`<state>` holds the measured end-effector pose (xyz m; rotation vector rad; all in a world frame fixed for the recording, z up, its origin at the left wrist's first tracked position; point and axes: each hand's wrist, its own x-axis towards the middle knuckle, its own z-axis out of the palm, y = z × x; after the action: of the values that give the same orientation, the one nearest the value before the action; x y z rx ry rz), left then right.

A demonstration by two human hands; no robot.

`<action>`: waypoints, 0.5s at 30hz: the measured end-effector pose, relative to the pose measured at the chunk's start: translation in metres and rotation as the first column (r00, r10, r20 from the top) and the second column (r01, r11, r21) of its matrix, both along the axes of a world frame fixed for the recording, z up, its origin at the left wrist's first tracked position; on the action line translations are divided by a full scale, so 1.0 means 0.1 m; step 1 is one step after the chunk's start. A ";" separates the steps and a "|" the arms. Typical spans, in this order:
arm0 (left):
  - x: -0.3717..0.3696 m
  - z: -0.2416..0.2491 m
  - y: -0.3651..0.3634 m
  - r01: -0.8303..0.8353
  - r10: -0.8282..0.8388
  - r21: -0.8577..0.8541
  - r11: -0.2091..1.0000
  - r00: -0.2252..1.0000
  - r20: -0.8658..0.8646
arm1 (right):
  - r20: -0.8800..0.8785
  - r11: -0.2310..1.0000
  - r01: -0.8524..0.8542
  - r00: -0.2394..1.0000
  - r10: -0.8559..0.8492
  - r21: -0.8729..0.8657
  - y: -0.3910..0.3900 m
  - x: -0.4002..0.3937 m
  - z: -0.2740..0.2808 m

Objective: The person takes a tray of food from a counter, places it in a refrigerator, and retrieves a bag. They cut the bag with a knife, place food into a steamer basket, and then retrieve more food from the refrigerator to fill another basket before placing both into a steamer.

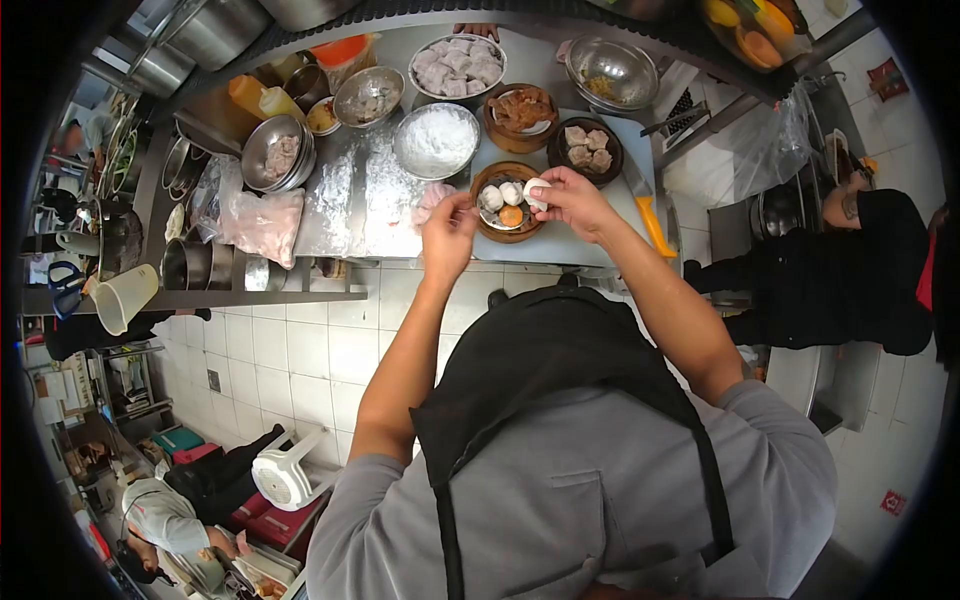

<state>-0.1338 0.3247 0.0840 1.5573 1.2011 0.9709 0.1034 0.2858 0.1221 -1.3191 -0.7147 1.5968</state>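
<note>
White ball point(537, 192) between right fingers point(554, 179)

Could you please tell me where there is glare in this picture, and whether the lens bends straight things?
Head view: glare brightens the table beside the left hand, mixing with white flour; head view: the shelf bows strongly and black corners frame the image.

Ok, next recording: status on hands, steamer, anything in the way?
Right hand: white piece pinched at steamer's right rim. Left hand: at pink item, hold unclear. Steamer: two white balls, one orange piece inside. Nothing seen blocking; knife off right.
</note>
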 end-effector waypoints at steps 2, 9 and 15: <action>0.16 0.21 -0.12 0.124 -0.122 0.145 0.982 0.992 -0.019 | 0.075 0.999 0.044 0.996 -0.045 0.015 -0.03 -0.12 0.02; 0.47 0.09 -0.13 0.205 -0.062 -0.269 0.941 0.887 0.458 | -0.004 1.000 0.021 1.000 -0.021 0.008 -0.01 -0.24 0.01; 0.26 0.12 0.01 0.538 -0.027 -0.477 0.694 0.683 0.730 | 0.564 0.840 -0.367 0.821 0.090 0.399 -0.09 -0.15 0.08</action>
<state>-0.1078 0.3253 0.0957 0.6572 0.5914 0.6597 0.0888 0.2771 0.1304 -1.3094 -1.5764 1.0977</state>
